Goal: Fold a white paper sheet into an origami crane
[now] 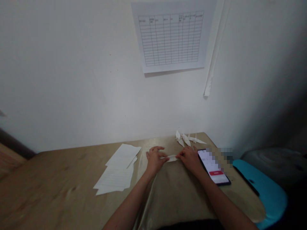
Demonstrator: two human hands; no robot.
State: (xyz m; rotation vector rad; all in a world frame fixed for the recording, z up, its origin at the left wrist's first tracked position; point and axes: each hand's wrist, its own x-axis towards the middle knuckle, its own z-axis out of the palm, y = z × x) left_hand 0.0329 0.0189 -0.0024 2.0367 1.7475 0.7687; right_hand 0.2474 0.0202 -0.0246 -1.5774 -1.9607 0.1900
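Observation:
Between my two hands is a small folded piece of white paper (172,158), low over the table. My left hand (155,159) pinches its left end with thumb and fingers. The right end is gripped by the fingertips of my right hand (189,157). Part of the paper is hidden under the fingers, so its full shape does not show. Just beyond my right hand lie several folded white paper cranes (187,139). Left of my left hand rests a loose stack of white paper sheets (117,169), some of them lined.
A phone (214,169) with a lit screen lies by my right forearm. The brown table (72,179) meets a white wall at the back, where a printed chart (171,41) hangs. A turquoise chair (263,188) stands beyond the table's right edge.

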